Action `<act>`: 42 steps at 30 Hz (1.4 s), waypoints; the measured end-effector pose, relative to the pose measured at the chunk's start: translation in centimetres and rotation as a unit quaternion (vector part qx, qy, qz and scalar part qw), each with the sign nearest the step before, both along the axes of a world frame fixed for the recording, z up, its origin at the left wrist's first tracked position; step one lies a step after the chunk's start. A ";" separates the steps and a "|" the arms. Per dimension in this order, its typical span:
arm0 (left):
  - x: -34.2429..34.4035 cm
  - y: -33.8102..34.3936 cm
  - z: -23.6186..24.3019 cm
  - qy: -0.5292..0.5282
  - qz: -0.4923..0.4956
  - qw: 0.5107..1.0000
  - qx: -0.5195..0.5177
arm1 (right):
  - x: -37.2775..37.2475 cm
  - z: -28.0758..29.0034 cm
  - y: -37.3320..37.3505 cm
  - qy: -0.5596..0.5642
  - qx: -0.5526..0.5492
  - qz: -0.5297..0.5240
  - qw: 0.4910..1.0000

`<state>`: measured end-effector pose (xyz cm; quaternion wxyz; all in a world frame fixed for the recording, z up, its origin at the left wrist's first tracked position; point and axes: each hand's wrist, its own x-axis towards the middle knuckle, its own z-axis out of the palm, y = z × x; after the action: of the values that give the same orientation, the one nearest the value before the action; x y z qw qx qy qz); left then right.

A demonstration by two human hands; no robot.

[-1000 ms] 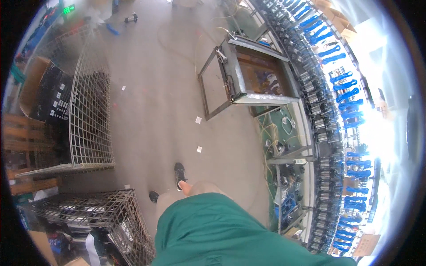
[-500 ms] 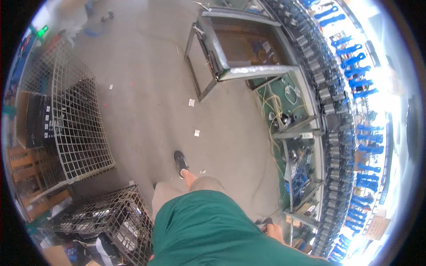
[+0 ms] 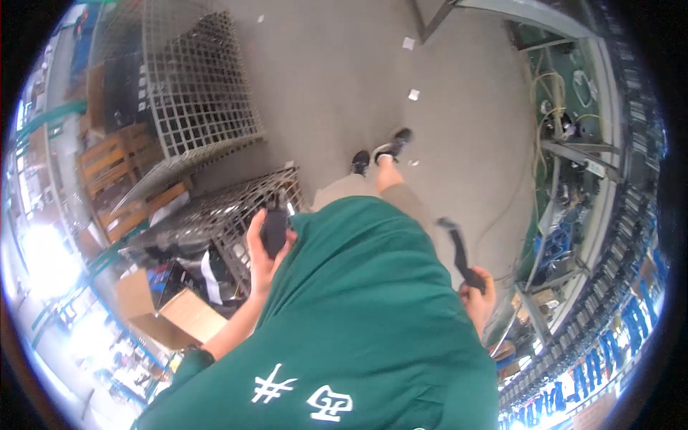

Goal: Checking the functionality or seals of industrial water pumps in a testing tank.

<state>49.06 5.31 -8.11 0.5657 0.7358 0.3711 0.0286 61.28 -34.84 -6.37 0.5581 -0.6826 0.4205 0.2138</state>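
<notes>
My left hand (image 3: pixel 261 252) is closed around a black, slab-shaped block (image 3: pixel 274 232), held upright beside my green shirt at the hip. In my right hand (image 3: pixel 479 301) is one end of a long, dark, curved tool (image 3: pixel 456 247) with a grip-like lower part; its far end, blurred, points up and away over the floor. Its exact kind cannot be told. Both hands hang low at my sides, apart from the surrounding things.
Left of me, a wire mesh cage (image 3: pixel 197 89) stands near wooden crates (image 3: pixel 115 172) and a low wire basket (image 3: pixel 236 208). An open cardboard box (image 3: pixel 192 315) sits behind my left arm. On the right runs a metal frame (image 3: pixel 600 215) with cables. White scraps (image 3: pixel 413 94) lie on the floor.
My view has turned, so cages and frame sit higher and farther right. My left hand with the black block has come into view, and the right hand's tool now shows clearly. Both shoes are visible.
</notes>
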 end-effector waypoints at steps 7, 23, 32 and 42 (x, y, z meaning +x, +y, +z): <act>5.5 -0.3 2.8 0.066 0.062 0.961 -0.261 | -1.2 -0.1 -1.8 -0.063 0.095 -0.100 0.988; 12.4 -18.0 5.1 -0.042 -0.238 0.968 -0.071 | 5.0 0.6 -7.7 -0.178 0.106 0.293 0.933; 18.6 -26.7 6.4 0.091 -0.582 0.808 0.009 | 3.0 2.0 -10.5 -0.244 0.050 0.405 0.880; 21.4 -35.9 3.0 0.107 -0.847 0.520 -0.023 | -4.0 1.4 -13.0 -0.126 -0.046 0.306 0.942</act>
<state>70.47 -30.60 -5.07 0.2953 0.6871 -0.3691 -0.5517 57.24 -47.85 -4.92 0.4823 -0.8247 0.1266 0.2668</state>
